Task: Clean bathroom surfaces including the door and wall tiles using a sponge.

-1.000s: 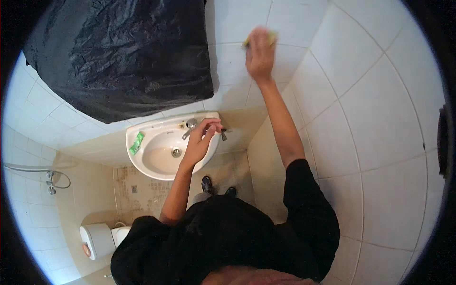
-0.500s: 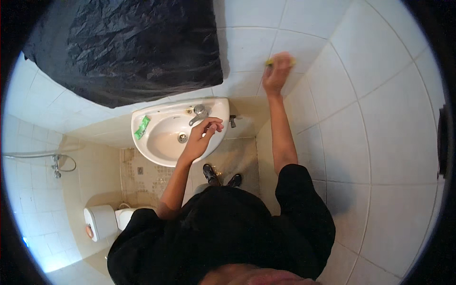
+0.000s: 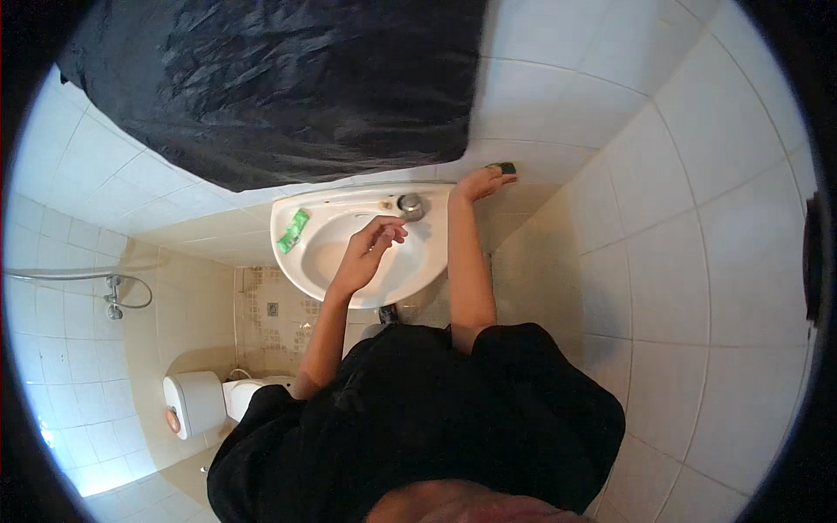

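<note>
The right hand (image 3: 485,184) has come down the back wall's white tiles (image 3: 549,96) over the last second, from well above the washbasin (image 3: 366,295) to just beside its right rim, and the scouring sponge (image 3: 504,166) has travelled with it. The wiping therefore appears to have reached the bottom of the white tiling, close to where the beige tiles (image 3: 523,200) begin, though whether the surface there is any cleaner is too small to tell. The right arm stretches forward almost straight, with the wrist bent so that the fingers point rightward; they are clamped on the sponge, which shows dark green along their far side and seems pressed to the wall. The left hand (image 3: 370,250) hovers over the basin bowl much as it did a moment ago, elbow bent, palm turned inward, its loosely curled fingers apart and holding nothing. Just ahead of that hand and to its right is the metal faucet (image 3: 411,207); to its left, a green packet (image 3: 293,232) lies on the basin's rim. The black plastic sheet (image 3: 288,96) hangs on the wall ahead of both hands, its lower right corner near the right hand.
</note>
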Demonstrator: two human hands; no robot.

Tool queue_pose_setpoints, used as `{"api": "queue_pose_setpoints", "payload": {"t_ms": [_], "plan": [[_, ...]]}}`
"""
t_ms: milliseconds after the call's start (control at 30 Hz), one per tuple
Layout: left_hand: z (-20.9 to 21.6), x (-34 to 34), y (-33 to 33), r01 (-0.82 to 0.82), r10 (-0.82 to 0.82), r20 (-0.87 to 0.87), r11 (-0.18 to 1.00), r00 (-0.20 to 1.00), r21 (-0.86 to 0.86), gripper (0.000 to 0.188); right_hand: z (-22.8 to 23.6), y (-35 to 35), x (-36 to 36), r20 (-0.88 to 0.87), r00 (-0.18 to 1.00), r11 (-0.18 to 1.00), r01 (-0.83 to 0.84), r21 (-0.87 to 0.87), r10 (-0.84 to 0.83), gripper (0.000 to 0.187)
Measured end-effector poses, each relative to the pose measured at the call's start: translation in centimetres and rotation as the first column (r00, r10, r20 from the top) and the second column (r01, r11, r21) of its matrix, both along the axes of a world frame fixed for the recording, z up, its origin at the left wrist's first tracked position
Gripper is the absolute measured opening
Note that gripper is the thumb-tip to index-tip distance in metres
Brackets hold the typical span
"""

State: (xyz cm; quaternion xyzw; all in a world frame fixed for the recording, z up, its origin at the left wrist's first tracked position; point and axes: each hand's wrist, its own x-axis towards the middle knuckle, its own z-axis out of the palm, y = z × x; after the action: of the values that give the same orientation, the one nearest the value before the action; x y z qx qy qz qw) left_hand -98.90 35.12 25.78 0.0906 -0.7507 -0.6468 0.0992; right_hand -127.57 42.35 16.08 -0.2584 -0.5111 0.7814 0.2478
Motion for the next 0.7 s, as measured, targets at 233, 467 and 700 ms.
{"api": "queue_pose_setpoints", "payload": {"t_ms": [233, 467, 700], "plan": [[-0.9, 2.3, -8.2, -0.028, 0.029, 0.030, 0.999, 0.999, -0.022, 0.034, -0.3, -3.0, 5.1, 0.085, 0.950, 0.908, -0.313, 0.279, 0.302, 0.065], [-2.4, 3.7, -14.2, -0.023, 0.023, 0.010, 1.000, 1.000, 0.006, 0.032, 2.1, -6.8, 7.8, -0.285, 0.894, 0.937, -0.342, 0.064, 0.346, 0.068], [-3.2, 5.1, -17.5, -0.053, 0.054, -0.022, 0.997, 0.998, 0.058, 0.025, -1.1, -15.9, 14.3, -0.327, 0.886, 0.863, -0.142, 0.485, 0.330, 0.070]]}}
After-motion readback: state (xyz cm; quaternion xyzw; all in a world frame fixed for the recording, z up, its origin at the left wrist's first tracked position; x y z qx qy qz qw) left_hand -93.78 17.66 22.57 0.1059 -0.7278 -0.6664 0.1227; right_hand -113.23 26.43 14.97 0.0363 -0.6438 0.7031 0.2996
